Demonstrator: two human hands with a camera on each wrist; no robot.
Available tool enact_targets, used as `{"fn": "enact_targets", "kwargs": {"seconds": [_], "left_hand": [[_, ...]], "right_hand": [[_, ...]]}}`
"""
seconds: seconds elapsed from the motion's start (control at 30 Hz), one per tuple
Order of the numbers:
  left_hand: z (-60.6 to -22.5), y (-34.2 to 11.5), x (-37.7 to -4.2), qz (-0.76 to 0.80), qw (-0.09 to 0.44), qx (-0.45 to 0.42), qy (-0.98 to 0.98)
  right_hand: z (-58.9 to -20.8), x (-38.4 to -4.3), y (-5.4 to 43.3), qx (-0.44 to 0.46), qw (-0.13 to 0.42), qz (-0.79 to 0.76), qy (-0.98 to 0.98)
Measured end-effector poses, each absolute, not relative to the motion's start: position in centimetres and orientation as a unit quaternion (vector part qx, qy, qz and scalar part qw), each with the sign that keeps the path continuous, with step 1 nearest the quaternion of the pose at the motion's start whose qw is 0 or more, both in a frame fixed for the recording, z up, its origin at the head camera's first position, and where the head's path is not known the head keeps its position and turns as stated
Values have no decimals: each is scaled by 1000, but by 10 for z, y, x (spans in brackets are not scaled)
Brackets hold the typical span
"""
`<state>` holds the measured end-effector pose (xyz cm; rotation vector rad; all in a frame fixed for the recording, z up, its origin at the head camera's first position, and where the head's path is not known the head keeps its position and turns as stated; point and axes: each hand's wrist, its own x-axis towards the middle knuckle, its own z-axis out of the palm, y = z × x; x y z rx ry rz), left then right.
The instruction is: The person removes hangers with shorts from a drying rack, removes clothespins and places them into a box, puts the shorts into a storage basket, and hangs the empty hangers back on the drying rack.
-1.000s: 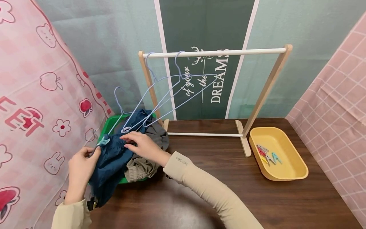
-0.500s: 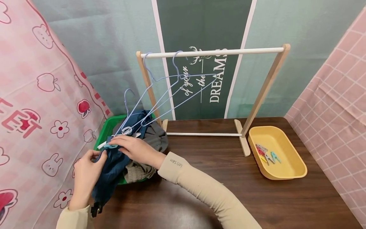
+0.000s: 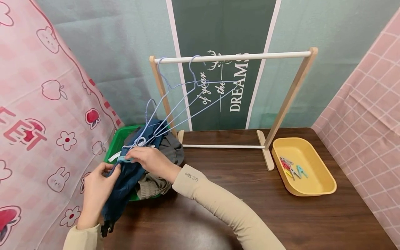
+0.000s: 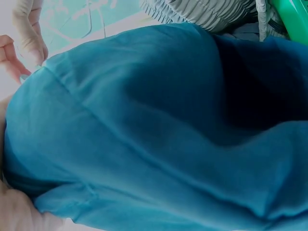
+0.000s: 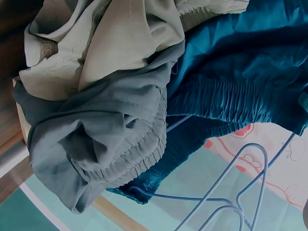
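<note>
Navy-blue elastic-waist pants (image 3: 122, 184) drape over the near left side of a green basket (image 3: 117, 140). My left hand (image 3: 100, 184) pinches their waistband edge between thumb and fingers. At the waistband, my right hand (image 3: 153, 161) pinches a light-blue clothespin (image 3: 122, 159), partly covered by its fingers. A lavender wire hanger (image 3: 146, 113) leads down to this waistband, its hook free of the rod. In the left wrist view the blue cloth (image 4: 144, 125) fills most of the frame. The right wrist view shows the gathered waistband (image 5: 226, 98), with the clothespin (image 5: 303, 101) at its edge.
Grey pants (image 3: 170, 149) and beige pants (image 3: 153, 184) lie heaped in the basket. Two lavender hangers (image 3: 192, 71) hang from a rack's white rod (image 3: 250, 57). A yellow tray (image 3: 318, 173) at right holds several clothespins (image 3: 300, 171). A pink curtain (image 3: 68, 104) borders the left.
My right hand has moved left from the waistband's gathers onto the clothespin. My left hand has shifted slightly right with the pants, and the loose hanger's hook has swung right.
</note>
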<state>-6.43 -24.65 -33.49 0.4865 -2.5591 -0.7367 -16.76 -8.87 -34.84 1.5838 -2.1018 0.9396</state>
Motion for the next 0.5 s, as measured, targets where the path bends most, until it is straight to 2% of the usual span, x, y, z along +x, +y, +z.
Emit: {"fn": "enact_targets", "kwargs": {"seconds": [0.13, 0.5], "left_hand": [[-335, -247, -64, -268, 213, 170, -924], [-335, -248, -65, -273, 217, 132, -928]], "right_hand": [[-348, -168, -88, 552, 195, 339, -736], [-351, -170, -84, 525, 202, 373, -738]]}}
